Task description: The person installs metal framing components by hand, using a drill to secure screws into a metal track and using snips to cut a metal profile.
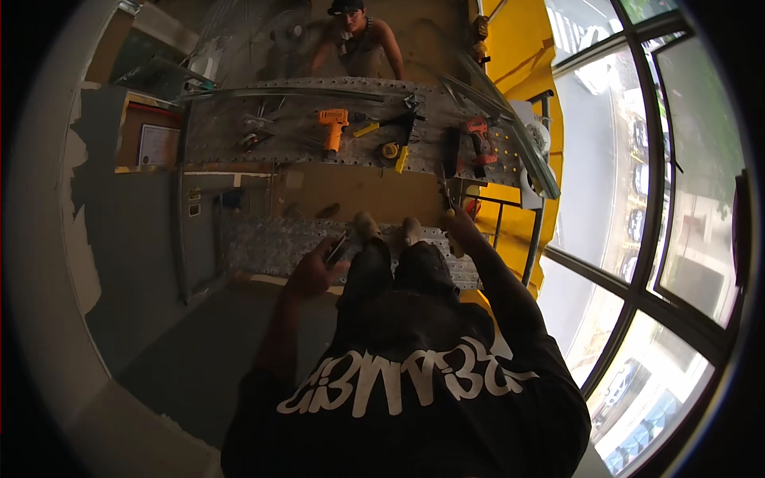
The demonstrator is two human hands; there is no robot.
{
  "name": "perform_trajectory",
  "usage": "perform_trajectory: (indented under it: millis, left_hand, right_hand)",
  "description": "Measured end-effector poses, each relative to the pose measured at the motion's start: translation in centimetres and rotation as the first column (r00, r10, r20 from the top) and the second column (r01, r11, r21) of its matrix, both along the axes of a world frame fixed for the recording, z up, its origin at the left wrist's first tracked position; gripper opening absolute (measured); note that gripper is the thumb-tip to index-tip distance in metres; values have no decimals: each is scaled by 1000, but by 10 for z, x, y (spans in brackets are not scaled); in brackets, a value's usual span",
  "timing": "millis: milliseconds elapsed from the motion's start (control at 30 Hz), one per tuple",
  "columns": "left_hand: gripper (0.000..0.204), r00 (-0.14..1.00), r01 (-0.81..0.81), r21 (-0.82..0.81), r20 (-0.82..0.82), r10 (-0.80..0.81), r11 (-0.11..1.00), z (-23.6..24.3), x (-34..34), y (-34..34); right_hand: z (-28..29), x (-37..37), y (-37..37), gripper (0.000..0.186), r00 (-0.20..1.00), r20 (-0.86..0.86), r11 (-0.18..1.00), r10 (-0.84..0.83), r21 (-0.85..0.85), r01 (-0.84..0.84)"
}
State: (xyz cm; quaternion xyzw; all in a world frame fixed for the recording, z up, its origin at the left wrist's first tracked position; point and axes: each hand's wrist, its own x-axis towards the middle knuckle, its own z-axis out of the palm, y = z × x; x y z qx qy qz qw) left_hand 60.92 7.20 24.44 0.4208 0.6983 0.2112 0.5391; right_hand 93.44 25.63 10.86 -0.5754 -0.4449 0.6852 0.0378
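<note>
My left hand (pixel 312 275) is closed around a short, thin, dark piece with a pale edge (pixel 336 249); its kind I cannot make out. To the right, my right hand (pixel 465 229) grips snips with yellow handles (pixel 450 213), their dark jaws pointing away from me. Both hands hang apart above the perforated metal plank (pixel 275 239) where my feet stand. Beyond them, a higher metal plank (pixel 215 135) carries an orange cordless drill (pixel 332 127), a yellow-handled hand tool (pixel 405 139), a yellow tape measure (pixel 390 150) and a red power tool (pixel 478 139).
Long metal profiles (pixel 295 95) lie along the upper plank's far side; others (pixel 526 147) slant across its right end. Another person (pixel 358 40) leans beyond it. Scaffold tubes (pixel 535 239) and yellow sheeting (pixel 518 48) stand right, before large windows (pixel 598 119). A grey wall (pixel 135 231) is left.
</note>
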Motion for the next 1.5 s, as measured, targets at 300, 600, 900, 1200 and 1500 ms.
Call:
perform_trajectory:
  millis: [300, 600, 900, 1200, 1500]
  left_hand:
    - [63, 967, -248, -187, -105, 232, 951, -63, 30, -118]
    - [64, 898, -439, -677, -307, 316, 591, -69, 104, -256]
    - [62, 839, -527, -730, -363, 406, 436, -61, 152, -289]
    - [64, 824, -563, -431, -357, 440, 705, -51, 102, -205]
    - [53, 727, -677, -437, -276, 628, 592, -116, 133, -261]
  right_hand:
    - [-234, -15, 96, 39, 989, 30, 944, -146, -296, 148]
    - [-282, -85, 183, 50, 973, 7, 972, 233, 42, -233]
    - [-279, -136, 250, 51, 971, 230, 998, -58, -9, 62]
    - [-313, -25, 148, 23, 951, -80, 939, 299, -151, -308]
    - [-214, 18, 45, 21, 438, -21, 431, 899, -144, -891]
